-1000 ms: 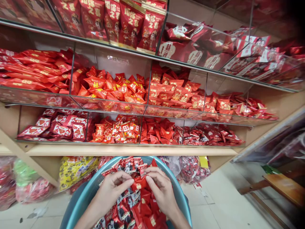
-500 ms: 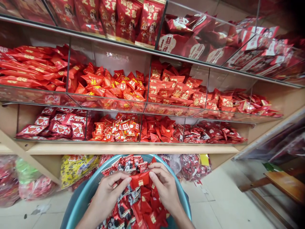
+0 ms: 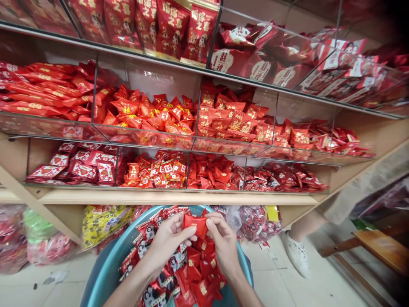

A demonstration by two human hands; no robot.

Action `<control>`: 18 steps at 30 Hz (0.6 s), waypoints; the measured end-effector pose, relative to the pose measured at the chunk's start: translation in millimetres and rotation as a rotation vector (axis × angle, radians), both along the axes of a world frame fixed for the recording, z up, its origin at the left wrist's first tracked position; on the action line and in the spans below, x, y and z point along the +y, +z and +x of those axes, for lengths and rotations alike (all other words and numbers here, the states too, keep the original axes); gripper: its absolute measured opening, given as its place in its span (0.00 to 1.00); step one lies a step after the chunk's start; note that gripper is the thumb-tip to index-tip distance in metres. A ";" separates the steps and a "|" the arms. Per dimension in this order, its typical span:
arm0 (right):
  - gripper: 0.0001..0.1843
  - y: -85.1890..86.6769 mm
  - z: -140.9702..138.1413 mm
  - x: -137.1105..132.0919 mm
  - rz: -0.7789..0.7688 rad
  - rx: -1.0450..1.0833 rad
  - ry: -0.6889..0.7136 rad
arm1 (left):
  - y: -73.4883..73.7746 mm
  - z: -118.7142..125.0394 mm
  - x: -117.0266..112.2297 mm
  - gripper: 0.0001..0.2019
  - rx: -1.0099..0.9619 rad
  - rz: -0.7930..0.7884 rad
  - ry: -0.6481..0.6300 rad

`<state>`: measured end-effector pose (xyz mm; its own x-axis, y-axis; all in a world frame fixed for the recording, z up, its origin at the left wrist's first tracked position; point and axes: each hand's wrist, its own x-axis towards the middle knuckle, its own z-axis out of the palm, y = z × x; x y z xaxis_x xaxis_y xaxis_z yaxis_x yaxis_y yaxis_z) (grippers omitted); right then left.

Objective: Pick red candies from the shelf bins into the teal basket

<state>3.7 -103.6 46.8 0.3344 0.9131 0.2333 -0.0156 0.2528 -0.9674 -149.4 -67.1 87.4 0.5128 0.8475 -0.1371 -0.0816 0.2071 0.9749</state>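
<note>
Between my two hands is a small red wrapped candy packet [image 3: 194, 224] with gold print, held above a teal plastic basket [image 3: 105, 273]. My left hand [image 3: 171, 238] pinches its left side with thumb and fingers. On the right end, the thumb and fingertips of my right hand [image 3: 222, 238] close on it as well. Below, the basket holds plain red candy packets [image 3: 193, 273] toward the right and red packets with black-and-white pictures [image 3: 155, 294] toward the left. My forearms hide part of this heap.
Shelves with clear dividers hold red packets [image 3: 236, 121] in several compartments. Bagged sweets [image 3: 104, 221] lie under the lowest wooden board [image 3: 179, 198]. At right are a wooden stool [image 3: 383, 247] and a person's leg with a white shoe [image 3: 297, 256].
The packet has moved up and slightly right and is turned in my fingers. My left hand has shifted right along it. A person's leg and white shoe have appeared at the right.
</note>
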 end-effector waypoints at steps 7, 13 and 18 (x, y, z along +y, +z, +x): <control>0.12 4.3 11.7 3.5 0.042 0.154 -0.182 | 8.6 -11.9 30.7 0.16 0.107 0.137 -0.085; 0.12 3.5 18.7 5.8 0.020 0.206 -0.275 | -12.7 -0.5 63.5 0.14 0.122 0.288 -0.230; 0.13 3.0 18.8 5.3 0.009 0.169 -0.280 | -25.6 19.9 74.6 0.15 0.234 0.282 -0.450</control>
<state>22.5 -98.3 49.8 0.6070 0.7782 0.1611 -0.1043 0.2789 -0.9546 -129.6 7.5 61.8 0.8142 0.5734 -0.0910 0.1791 -0.0990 0.9788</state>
